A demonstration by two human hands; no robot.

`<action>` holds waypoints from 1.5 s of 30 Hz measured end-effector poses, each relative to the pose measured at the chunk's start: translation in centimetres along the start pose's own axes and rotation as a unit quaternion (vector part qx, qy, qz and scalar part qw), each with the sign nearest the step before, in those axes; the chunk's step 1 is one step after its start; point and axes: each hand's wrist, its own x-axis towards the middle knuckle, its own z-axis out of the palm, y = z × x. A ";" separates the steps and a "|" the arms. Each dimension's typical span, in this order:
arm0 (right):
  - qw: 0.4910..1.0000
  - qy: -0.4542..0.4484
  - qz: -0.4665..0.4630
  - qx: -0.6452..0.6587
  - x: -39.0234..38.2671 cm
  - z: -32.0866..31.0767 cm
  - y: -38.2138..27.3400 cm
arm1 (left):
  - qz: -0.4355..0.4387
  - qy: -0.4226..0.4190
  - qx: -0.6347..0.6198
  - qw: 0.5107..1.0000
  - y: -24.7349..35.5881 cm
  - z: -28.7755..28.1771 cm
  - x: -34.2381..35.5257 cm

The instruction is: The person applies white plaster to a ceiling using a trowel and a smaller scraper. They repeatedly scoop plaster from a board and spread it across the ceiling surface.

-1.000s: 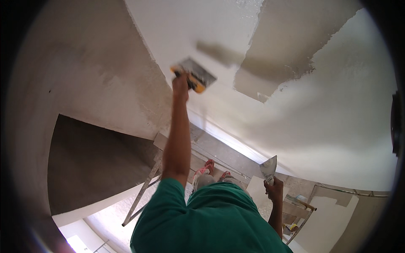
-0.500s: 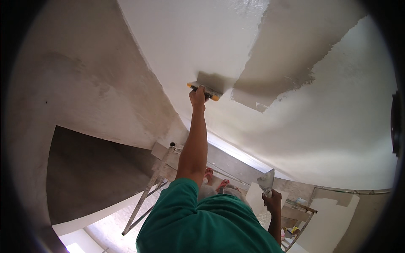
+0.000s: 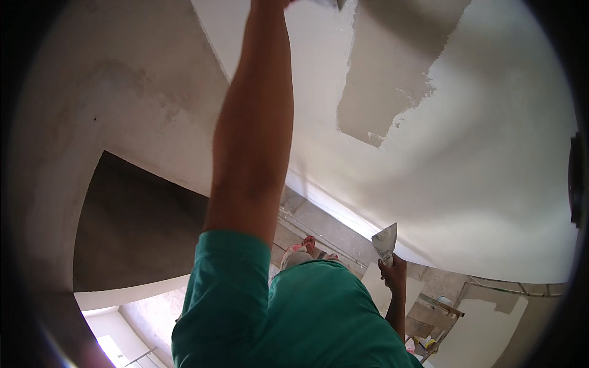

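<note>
My left arm stretches up to the top edge, where my left hand [image 3: 270, 3] is mostly cut off. Beside it shows the end of a wide putty knife [image 3: 328, 3], which this hand grips. It is against or close to the white-coated wall [image 3: 491, 141]; contact cannot be made out. A bare grey-beige patch [image 3: 374, 92] with ragged edges lies within the white coat. Low at the right, my right hand [image 3: 394, 271] is closed round the handle of a smaller putty knife [image 3: 384, 240]. Its blade points up, smeared with whitish paste.
An uncoated beige wall [image 3: 141, 98] meets the white one at the left, with a dark opening [image 3: 135, 227] below. My foot [image 3: 308, 244] stands on a surface beneath me. A frame with bars [image 3: 451, 310] stands at the lower right.
My left hand has moved up with the wide putty knife, nearly out of the picture. The view has shifted somewhat. My right hand still holds the smaller knife.
</note>
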 end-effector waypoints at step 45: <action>0.982 0.125 -0.136 -0.041 -3.2 -0.4 -11.1 | 0.027 -0.407 0.150 0.901 -21.2 -12.5 -34.6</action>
